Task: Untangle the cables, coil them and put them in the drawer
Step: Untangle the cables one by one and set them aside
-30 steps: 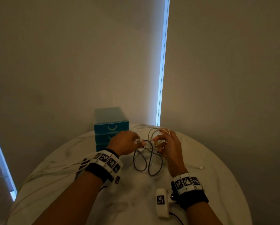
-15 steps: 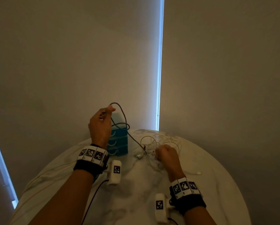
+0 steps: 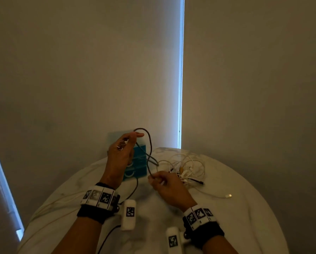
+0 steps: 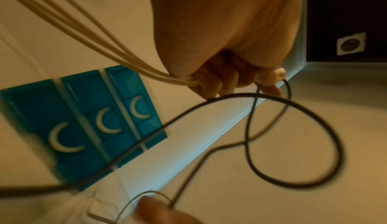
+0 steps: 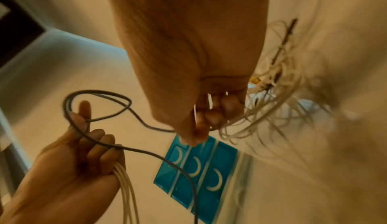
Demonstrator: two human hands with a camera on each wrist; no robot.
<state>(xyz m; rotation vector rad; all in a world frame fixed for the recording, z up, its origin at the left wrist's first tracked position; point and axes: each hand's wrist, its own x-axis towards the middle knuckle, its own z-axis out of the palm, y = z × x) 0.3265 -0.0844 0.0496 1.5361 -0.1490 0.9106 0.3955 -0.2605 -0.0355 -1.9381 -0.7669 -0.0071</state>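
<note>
- While my right hand (image 3: 169,186) sits nearest me, low over the marble table (image 3: 245,226), its fingers are curled and pinch the dark cable (image 3: 149,143) close to where it leaves the heap, so I can feed it out a little at a time; whether a pale strand is also caught in that pinch I cannot tell.
- Just beyond and to the right of that hand lies the white tangle (image 3: 185,166), loose loops with small plugs among them, resting on the table; I judge it is left lying so its weight holds it down as the dark one is drawn clear.
- One white lead (image 3: 226,196) trails out to the near right of the heap, its plug flat on the table.
- Farther and to the left, my left hand (image 3: 121,154) is raised above the table, fingers closed round a bundle of pale cords (image 5: 125,189) in the palm, with the dark cable looped over the forefinger and thumb; held high, the loop hangs open and I can start a coil.
- Farthest, behind my left hand, stands the teal drawer unit (image 3: 138,162) with three crescent handles, all drawers closed, so nothing is stowed yet.
</note>
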